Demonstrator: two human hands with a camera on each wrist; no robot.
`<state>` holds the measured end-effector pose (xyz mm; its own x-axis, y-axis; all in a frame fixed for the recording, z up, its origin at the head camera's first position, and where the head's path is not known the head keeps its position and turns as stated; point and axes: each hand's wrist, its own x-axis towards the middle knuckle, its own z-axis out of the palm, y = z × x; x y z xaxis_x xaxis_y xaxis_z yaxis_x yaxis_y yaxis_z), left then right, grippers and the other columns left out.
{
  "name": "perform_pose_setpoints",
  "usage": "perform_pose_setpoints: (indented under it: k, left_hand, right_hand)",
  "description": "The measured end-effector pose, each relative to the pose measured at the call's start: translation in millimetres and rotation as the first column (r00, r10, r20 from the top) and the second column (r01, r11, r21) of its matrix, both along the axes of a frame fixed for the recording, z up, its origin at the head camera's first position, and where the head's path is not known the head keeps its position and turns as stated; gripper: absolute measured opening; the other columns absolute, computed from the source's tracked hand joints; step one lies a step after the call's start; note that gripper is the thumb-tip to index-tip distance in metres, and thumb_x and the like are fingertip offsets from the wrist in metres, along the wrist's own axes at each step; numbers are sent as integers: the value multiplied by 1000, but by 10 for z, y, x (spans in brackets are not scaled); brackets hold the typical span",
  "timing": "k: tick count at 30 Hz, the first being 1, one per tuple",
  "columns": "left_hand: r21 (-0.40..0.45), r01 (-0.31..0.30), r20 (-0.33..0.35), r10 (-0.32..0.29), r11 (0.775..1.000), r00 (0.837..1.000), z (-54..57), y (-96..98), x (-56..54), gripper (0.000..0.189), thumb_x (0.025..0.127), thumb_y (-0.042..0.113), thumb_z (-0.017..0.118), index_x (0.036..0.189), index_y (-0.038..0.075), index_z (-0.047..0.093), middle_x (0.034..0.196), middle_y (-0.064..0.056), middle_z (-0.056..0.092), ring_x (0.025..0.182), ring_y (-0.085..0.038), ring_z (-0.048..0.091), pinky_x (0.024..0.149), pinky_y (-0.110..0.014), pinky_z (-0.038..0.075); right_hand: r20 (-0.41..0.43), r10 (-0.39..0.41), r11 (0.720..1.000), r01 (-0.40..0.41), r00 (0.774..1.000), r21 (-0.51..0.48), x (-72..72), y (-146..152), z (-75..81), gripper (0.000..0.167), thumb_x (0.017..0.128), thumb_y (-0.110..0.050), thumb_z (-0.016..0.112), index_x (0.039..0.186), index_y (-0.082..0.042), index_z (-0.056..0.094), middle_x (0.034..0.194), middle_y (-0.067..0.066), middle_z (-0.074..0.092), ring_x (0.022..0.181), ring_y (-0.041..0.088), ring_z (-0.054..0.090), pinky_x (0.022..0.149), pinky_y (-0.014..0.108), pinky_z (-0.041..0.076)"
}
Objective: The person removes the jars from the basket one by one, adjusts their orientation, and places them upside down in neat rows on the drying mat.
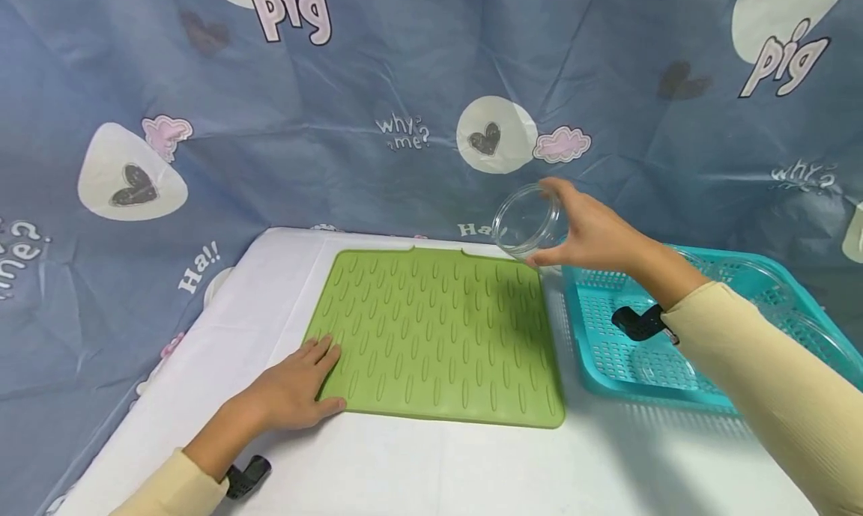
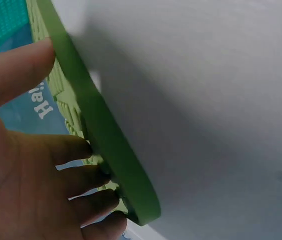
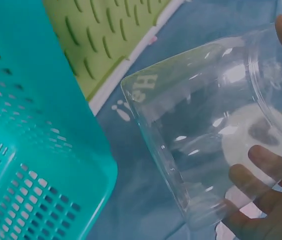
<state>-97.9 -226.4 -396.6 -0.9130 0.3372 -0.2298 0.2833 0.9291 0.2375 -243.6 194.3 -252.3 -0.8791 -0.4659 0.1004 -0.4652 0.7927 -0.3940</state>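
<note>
While the green mat (image 1: 438, 329) lies partly under your spread left hand (image 1: 293, 389), the clear container (image 3: 205, 135) your right hand (image 1: 593, 228) pinches near its far-right corner looks light, stiff and slippery, so grip its sides evenly.

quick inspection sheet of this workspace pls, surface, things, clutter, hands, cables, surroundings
Surface: white table
Green mat: ridged, lies on the table
Clear jar: held in the air near the mat's far right corner
Blue basket: perforated, stands right of the mat, with clear containers inside, partly hidden
Clutter: nothing seen
Left hand: rests on the mat's near left corner
Right hand: grips the jar
Cables: nothing seen
Surroundings: blue printed sheet behind and left of the table
</note>
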Motion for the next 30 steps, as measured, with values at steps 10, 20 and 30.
perform_pose_setpoints:
  k: [10, 20, 30]
  left_hand:
    - [0, -2, -20, 2, 1000, 1000, 13, 49, -33, 84, 90, 47, 66, 150, -5, 37, 160, -27, 29, 147, -50, 27, 117, -62, 32]
    - [-11, -60, 34, 61, 998, 998, 96, 43, 20, 85, 88, 45, 69, 149, -5, 38, 160, -28, 27, 147, -52, 25, 116, -65, 31]
    - [-3, -86, 62, 86, 996, 994, 62, 83, -57, 90, 83, 45, 75, 147, -7, 39, 158, -32, 29, 145, -54, 27, 116, -65, 32]
  right_hand:
    - [-12, 47, 999, -47, 999, 16, 1, -172, -97, 114, 72, -45, 87, 156, -4, 20, 156, 17, 38, 141, 38, 40, 113, 59, 39]
    - [-34, 110, 993, -109, 993, 47, 42, -585, -217, 113, 72, -50, 85, 157, -11, 22, 158, 12, 37, 143, 38, 39, 113, 63, 36]
    - [1, 179, 982, -178, 984, 56, 72, -909, -389, 113, 69, -56, 86, 155, -11, 27, 150, 9, 47, 133, 33, 49, 109, 55, 43]
